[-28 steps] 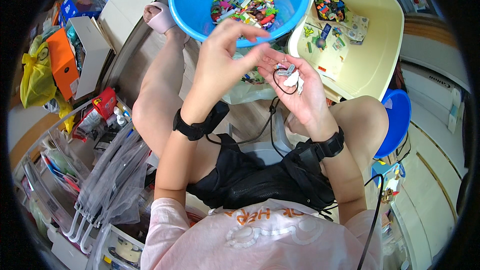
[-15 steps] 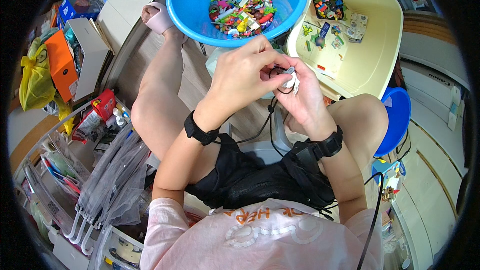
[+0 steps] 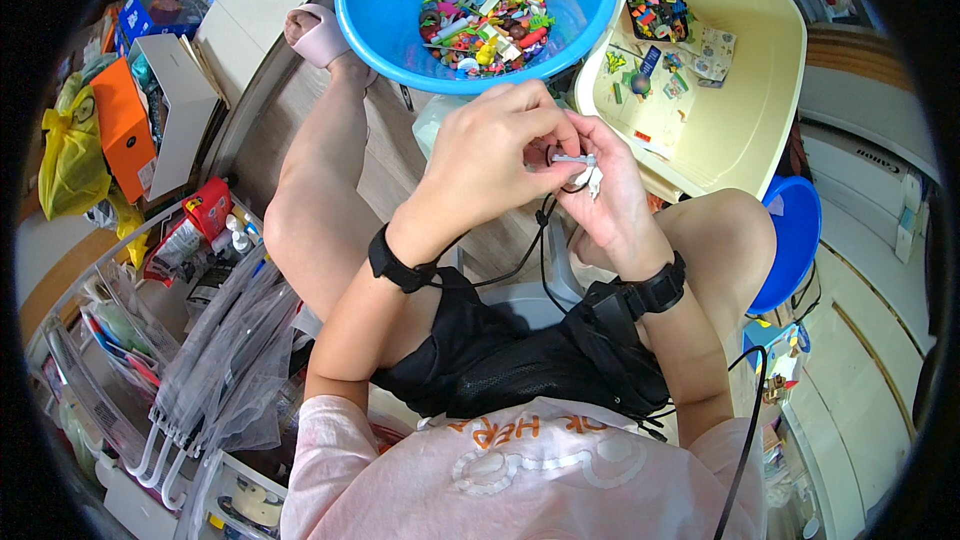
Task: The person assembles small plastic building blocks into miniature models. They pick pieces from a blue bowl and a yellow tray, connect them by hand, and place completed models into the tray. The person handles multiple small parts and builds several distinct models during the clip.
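Note:
Over my lap, both hands meet at a small white and grey piece (image 3: 594,178) with a thin dark loop around it; its exact kind is too small to make out. My left hand (image 3: 484,152) pinches the grey end between thumb and fingers. Curled beneath and beside the piece, my right hand (image 3: 612,192) supports it, and some of its fingertips are hidden behind the left hand. Just beyond my hands stands a blue basin (image 3: 362,15) with many small colourful toys (image 3: 490,25) in it.
Right of the basin is a cream tub (image 3: 755,90) holding a dark tray of small bricks (image 3: 660,10) and loose pieces. A smaller blue basin (image 3: 795,240) stands beside my right knee. Clear umbrellas (image 3: 215,360) lie at left. Black cables (image 3: 540,240) hang below my wrists.
The grey part has turned within my fingers, so more of it shows between the hands. My left fingers have shifted slightly; both arms stay nearly in place.

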